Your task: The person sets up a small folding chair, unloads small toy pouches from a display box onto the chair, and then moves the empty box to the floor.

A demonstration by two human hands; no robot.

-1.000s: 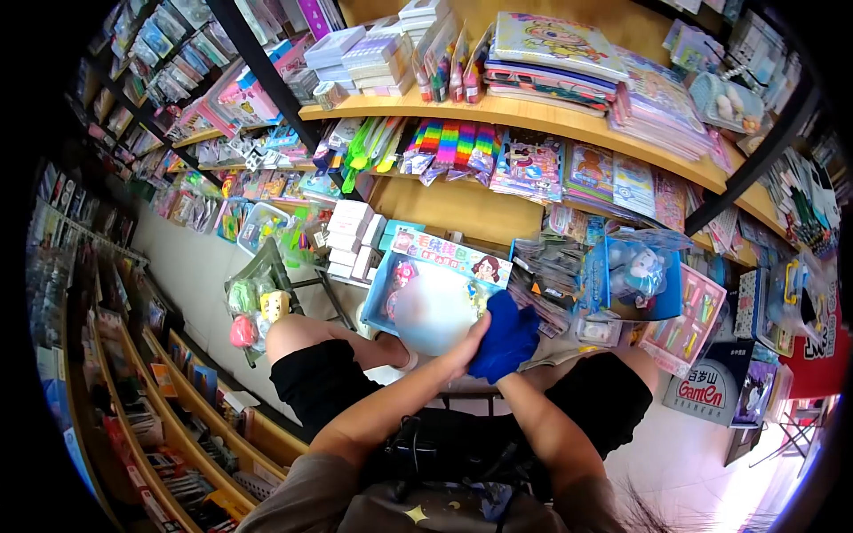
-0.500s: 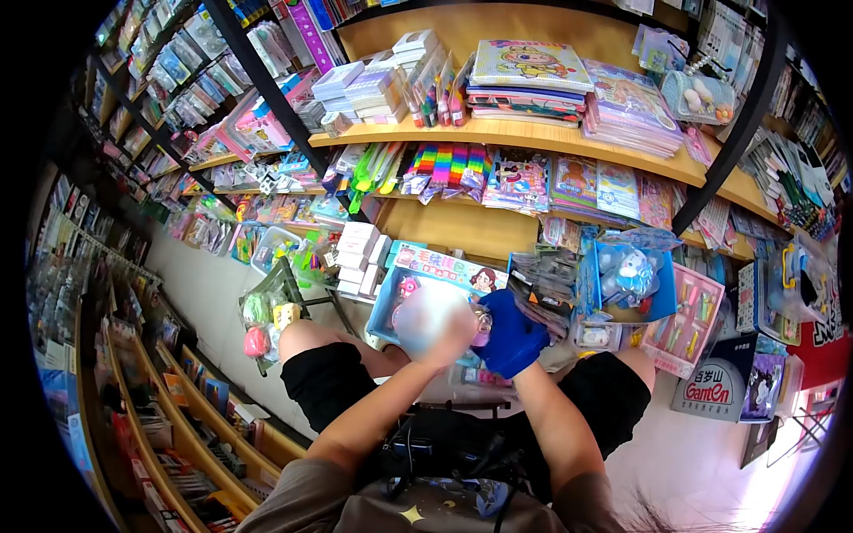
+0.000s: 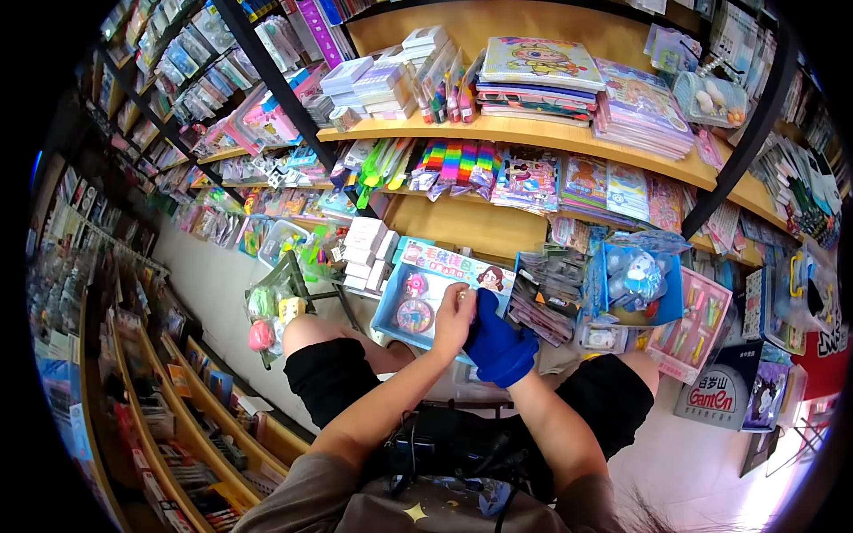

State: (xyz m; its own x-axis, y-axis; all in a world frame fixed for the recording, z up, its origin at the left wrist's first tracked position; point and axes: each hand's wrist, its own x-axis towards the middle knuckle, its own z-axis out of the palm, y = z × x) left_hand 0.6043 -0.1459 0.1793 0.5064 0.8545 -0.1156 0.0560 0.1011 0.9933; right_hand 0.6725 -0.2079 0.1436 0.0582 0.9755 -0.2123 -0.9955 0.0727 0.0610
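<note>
My left hand (image 3: 458, 313) is bare, and its fingers are closed in a pinch just above an open light-blue display box (image 3: 384, 313). Pressed up against it is my right hand (image 3: 499, 336) in a blue glove, also with closed fingers. Whatever is between the two hands is hidden, apart from a tiny light spot at the left fingertips. Inside the box lie a pink figure-shaped item (image 3: 415, 284) and a round pink patterned item (image 3: 414, 316), both left of my hands. The box's printed back panel (image 3: 453, 266) stands behind them.
White cartons (image 3: 364, 244) are stacked left of the box. Packaged goods (image 3: 546, 298) and a blue box with a plush toy (image 3: 641, 275) stand to the right. A folding stool (image 3: 298, 289) holds bagged colored toys. Stocked shelves (image 3: 533, 133) rise ahead.
The blurred whitish thing at my left hand is no longer visible, and the round item shows in the box. My hands have come together; the pinkish item by the glove is out of sight.
</note>
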